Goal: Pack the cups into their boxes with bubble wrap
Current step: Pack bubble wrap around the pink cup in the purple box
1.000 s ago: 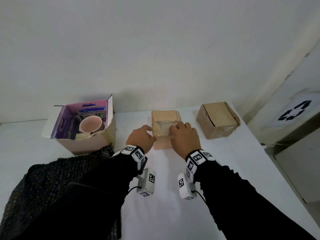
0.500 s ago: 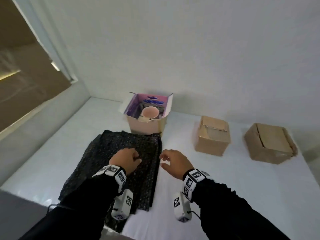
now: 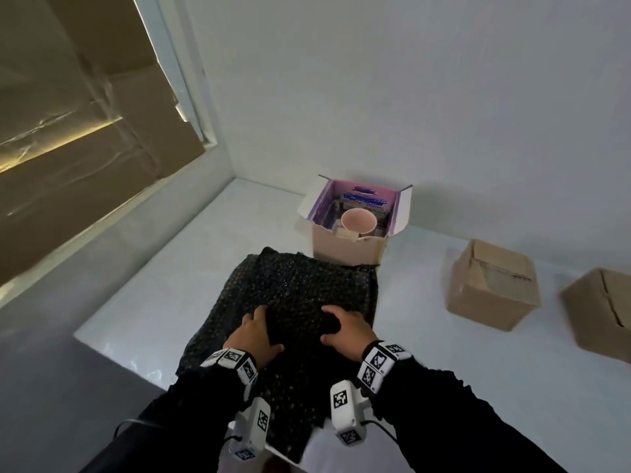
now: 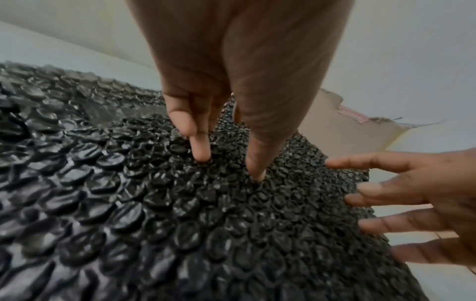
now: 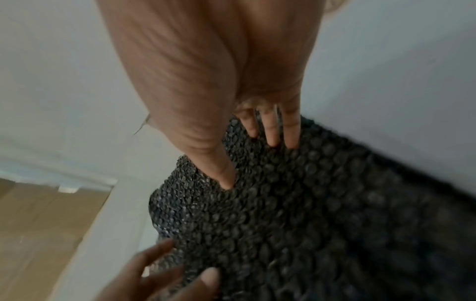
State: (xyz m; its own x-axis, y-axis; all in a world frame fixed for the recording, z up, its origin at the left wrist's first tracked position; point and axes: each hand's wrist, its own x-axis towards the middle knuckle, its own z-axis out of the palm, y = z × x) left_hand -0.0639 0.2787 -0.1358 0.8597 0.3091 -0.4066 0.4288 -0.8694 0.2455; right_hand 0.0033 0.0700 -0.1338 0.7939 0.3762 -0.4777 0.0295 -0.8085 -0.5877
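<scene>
A black bubble wrap sheet (image 3: 300,291) lies spread on the white table (image 3: 164,295), just in front of an open box (image 3: 345,252) with a purple lining. A pink cup (image 3: 358,221) stands upright inside that box. My left hand (image 3: 256,332) and right hand (image 3: 345,327) both rest on the near part of the sheet, a hand's width apart. In the left wrist view the left hand (image 4: 229,169) presses thumb and forefinger tips into the bubble wrap (image 4: 180,213), and the right hand (image 4: 386,203) touches it with spread fingers. The right wrist view shows straight fingertips (image 5: 270,140) on the wrap (image 5: 309,213).
Two closed brown cardboard boxes (image 3: 491,285) (image 3: 601,308) stand to the right on the table. The table's corner and front edge (image 3: 78,336) lie close on the left. A wall runs behind the boxes, and a window covered with cardboard (image 3: 85,131) is at the far left.
One second ago both hands were at the middle brown box. They have since moved left onto the black bubble wrap, and my head has turned left with them.
</scene>
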